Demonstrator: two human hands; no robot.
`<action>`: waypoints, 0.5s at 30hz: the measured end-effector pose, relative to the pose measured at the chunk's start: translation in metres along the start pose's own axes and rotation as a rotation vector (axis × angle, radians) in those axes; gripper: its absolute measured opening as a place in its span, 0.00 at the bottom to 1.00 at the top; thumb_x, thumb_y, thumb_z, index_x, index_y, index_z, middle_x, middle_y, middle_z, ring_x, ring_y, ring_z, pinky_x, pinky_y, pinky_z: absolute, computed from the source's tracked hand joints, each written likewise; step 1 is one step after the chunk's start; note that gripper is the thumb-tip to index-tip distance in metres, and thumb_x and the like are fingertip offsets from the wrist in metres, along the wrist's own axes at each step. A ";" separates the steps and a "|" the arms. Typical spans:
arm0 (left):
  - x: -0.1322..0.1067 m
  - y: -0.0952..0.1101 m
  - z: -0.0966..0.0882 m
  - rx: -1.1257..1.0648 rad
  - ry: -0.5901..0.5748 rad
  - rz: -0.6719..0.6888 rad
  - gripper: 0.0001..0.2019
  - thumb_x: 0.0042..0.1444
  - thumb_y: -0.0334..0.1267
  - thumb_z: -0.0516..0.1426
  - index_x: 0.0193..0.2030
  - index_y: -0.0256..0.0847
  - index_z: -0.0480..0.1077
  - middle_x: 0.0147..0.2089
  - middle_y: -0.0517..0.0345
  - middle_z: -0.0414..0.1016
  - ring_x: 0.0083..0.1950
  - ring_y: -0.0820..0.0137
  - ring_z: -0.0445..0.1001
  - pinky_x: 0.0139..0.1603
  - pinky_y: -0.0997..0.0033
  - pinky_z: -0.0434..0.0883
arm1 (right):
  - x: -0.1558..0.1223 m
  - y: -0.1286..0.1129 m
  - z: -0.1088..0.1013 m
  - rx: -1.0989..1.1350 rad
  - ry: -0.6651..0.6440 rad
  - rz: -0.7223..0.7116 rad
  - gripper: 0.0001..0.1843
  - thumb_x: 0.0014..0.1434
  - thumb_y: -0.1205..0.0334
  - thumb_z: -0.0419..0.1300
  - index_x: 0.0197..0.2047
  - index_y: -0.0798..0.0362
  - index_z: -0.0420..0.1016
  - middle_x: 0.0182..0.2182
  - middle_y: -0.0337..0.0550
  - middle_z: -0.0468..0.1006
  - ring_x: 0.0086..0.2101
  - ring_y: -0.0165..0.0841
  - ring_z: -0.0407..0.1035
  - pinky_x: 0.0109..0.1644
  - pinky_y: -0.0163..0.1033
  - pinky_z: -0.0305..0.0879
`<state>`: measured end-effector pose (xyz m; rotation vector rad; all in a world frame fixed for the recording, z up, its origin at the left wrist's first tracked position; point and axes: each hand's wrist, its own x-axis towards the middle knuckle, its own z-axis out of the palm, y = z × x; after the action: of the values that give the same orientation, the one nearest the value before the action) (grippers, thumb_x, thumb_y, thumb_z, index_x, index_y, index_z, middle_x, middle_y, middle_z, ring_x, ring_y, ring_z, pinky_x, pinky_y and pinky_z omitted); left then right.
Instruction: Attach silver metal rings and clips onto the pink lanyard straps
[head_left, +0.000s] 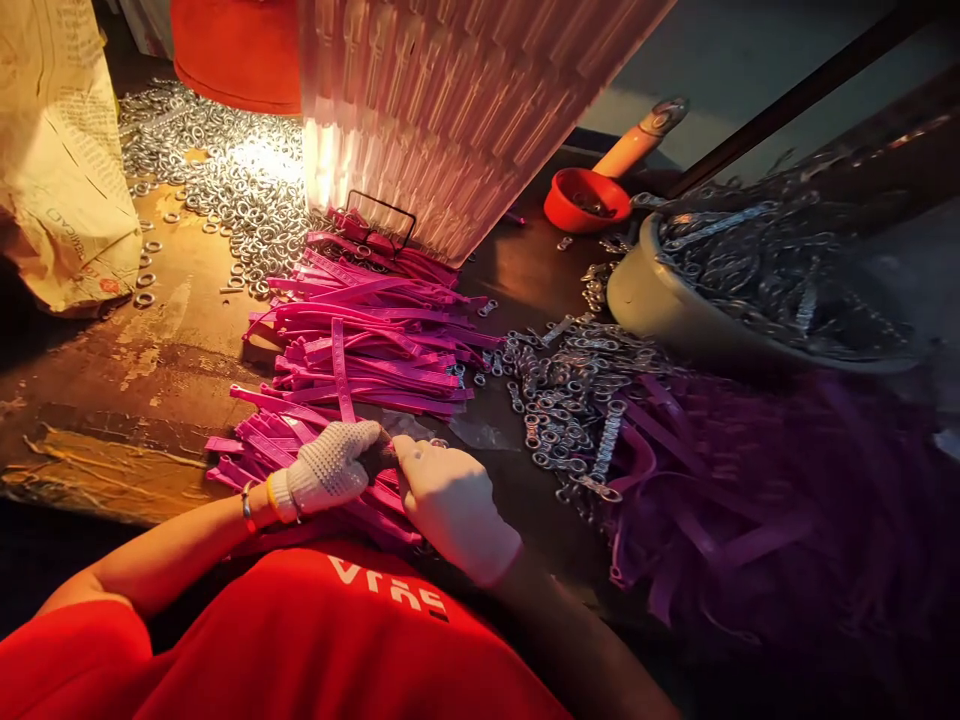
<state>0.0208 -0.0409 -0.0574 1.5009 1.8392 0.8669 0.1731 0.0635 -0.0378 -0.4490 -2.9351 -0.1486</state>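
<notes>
My left hand (330, 468), in a white glove with dotted grip, is closed at the near edge of a pile of pink straps (375, 355). One pink strap (341, 370) runs away from its fingers across the pile. Close against it, my right hand (456, 505), in a plain white glove, is closed in a pinch. A small dark piece (380, 456) shows between the two hands; its kind is hard to make out. What the right fingertips grip is hidden. More pink straps lie under both hands.
Metal rings (217, 165) are heaped at the back left beside a paper sack (67, 170). A ribbed translucent panel (420, 130) stands behind the straps. Right are metal link pieces (570, 390), a red cup (581, 203), a full tub (637, 290) and purple straps (735, 500).
</notes>
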 end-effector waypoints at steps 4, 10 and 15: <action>0.004 -0.003 0.000 0.020 0.036 -0.021 0.04 0.62 0.31 0.53 0.37 0.37 0.68 0.32 0.56 0.75 0.32 0.69 0.72 0.33 0.72 0.62 | 0.001 0.002 0.005 0.107 0.014 0.017 0.10 0.63 0.71 0.54 0.41 0.54 0.76 0.26 0.40 0.74 0.28 0.34 0.66 0.34 0.41 0.48; 0.006 0.005 -0.012 0.270 -0.074 -0.025 0.08 0.53 0.26 0.56 0.40 0.40 0.69 0.35 0.54 0.75 0.33 0.65 0.73 0.33 0.71 0.61 | 0.005 0.000 0.011 0.043 0.055 0.036 0.11 0.67 0.68 0.52 0.43 0.57 0.76 0.26 0.42 0.73 0.26 0.34 0.64 0.33 0.41 0.47; 0.011 0.004 -0.015 0.103 -0.022 -0.129 0.04 0.55 0.28 0.57 0.31 0.38 0.71 0.25 0.55 0.70 0.27 0.66 0.69 0.32 0.69 0.62 | 0.005 -0.004 0.019 0.119 -0.018 0.080 0.12 0.70 0.66 0.51 0.43 0.55 0.77 0.27 0.42 0.76 0.29 0.32 0.67 0.34 0.39 0.51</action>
<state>0.0097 -0.0312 -0.0461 1.4294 1.9668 0.7020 0.1642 0.0632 -0.0559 -0.5509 -2.9174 0.0403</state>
